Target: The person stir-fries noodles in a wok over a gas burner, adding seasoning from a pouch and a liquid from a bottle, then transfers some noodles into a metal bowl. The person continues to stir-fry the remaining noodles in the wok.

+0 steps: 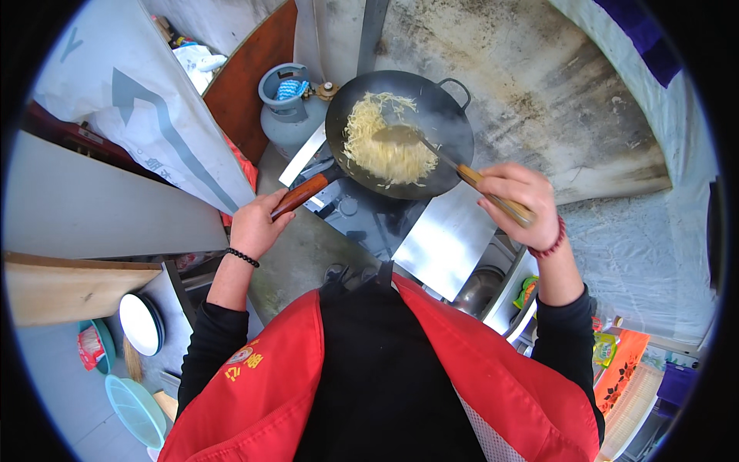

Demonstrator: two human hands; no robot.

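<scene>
My left hand (256, 225) is closed round the reddish wooden handle (302, 195) of a black wok (450, 127), which sits on the stove. A wok spatula (440, 154) with a wooden grip is held in my right hand (523, 204). Its metal head lies in a heap of pale yellow shreds (369, 135) that look like shredded potato. They cover the left and middle of the wok, and some are blurred by motion. A thin haze of steam hangs over the wok. A small loop handle sits on its far right rim.
A grey gas cylinder (289, 119) stands just left of the wok. Bare metal sheeting (445, 242) lies in front of it. At the right rises a stained wall (523, 85). White plates (141, 325) and a light blue basin (135, 408) are at lower left.
</scene>
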